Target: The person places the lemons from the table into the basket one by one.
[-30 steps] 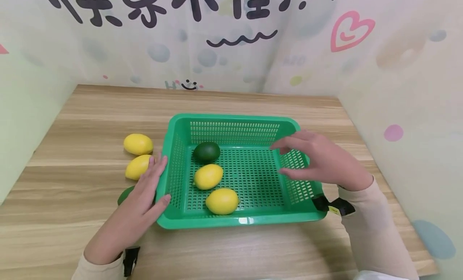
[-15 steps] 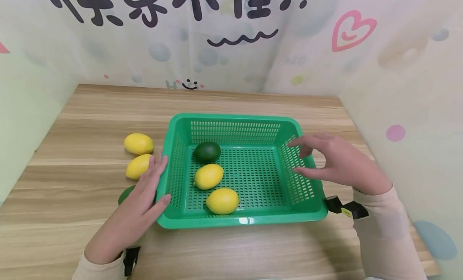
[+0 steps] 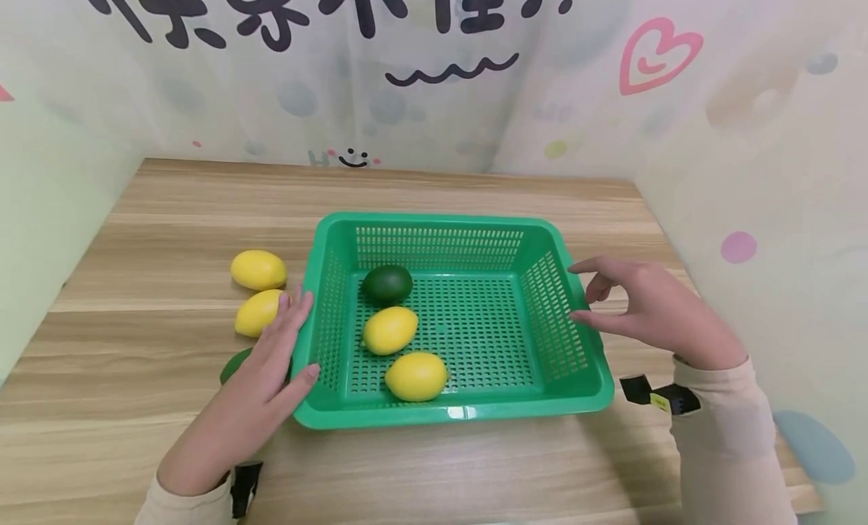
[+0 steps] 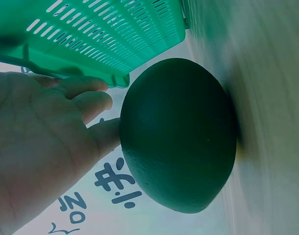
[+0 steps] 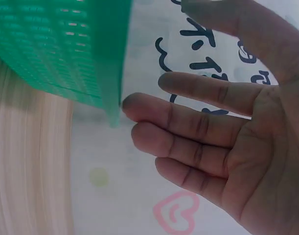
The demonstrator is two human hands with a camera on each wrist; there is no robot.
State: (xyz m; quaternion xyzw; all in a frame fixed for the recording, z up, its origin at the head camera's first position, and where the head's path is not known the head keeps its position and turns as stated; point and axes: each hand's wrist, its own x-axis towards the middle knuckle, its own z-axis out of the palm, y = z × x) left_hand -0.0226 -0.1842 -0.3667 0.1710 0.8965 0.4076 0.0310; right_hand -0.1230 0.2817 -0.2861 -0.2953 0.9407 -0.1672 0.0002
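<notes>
A green plastic basket (image 3: 529,409) with slotted sides sits on the table. Inside, toward its left side, lie a dark green oval fruit (image 3: 387,285) and two lemons, a middle lemon (image 3: 390,331) and a front lemon (image 3: 417,376). My left hand (image 3: 261,378) rests on the basket's left rim, fingers extended. Beneath that hand is a second dark green oval fruit (image 4: 178,137), mostly hidden in the head view and large in the left wrist view. At the right rim, my right hand (image 3: 661,310) has its fingers loosely bent and holds nothing; fingertips are at or just beside the rim.
Left of the basket, a far lemon (image 3: 258,270) and a nearer lemon (image 3: 256,314), partly covered by the left fingers, lie on the wooden table (image 3: 136,284). A printed wall sheet (image 3: 434,118) stands behind, with walls at both sides.
My right hand has moved rightward from over the basket's interior to its right rim. The left hand, basket and fruits have stayed put.
</notes>
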